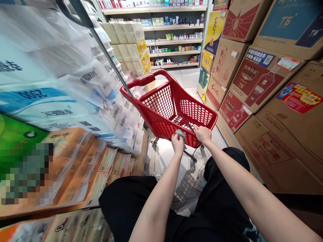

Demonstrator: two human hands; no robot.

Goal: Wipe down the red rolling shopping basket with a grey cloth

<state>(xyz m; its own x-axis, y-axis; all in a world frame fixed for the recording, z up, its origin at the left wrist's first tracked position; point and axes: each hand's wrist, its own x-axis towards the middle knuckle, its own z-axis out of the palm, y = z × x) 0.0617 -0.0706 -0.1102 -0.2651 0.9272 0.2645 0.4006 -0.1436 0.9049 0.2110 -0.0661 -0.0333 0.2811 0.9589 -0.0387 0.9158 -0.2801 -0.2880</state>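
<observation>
Between white wrapped packs (59, 101) on the left and stacked cartons (267, 84) on the right, the head view shows a red shopping cart (161, 128) standing on pale floor tiles (164, 164), ahead of the person's black trousers (126, 198). Its handle (141, 80) is at the far end, with a grey pole (108, 57) rising from that side. The left hand (178, 143) is curled closed about a small grey item (181, 134) at the basket's near side; I cannot tell what the item is. Just beside it, the right hand (203, 135) has its fingers bent over the cart's near rim, gripping it. Farther off, shelves (156, 10) carry rows of small goods.
</observation>
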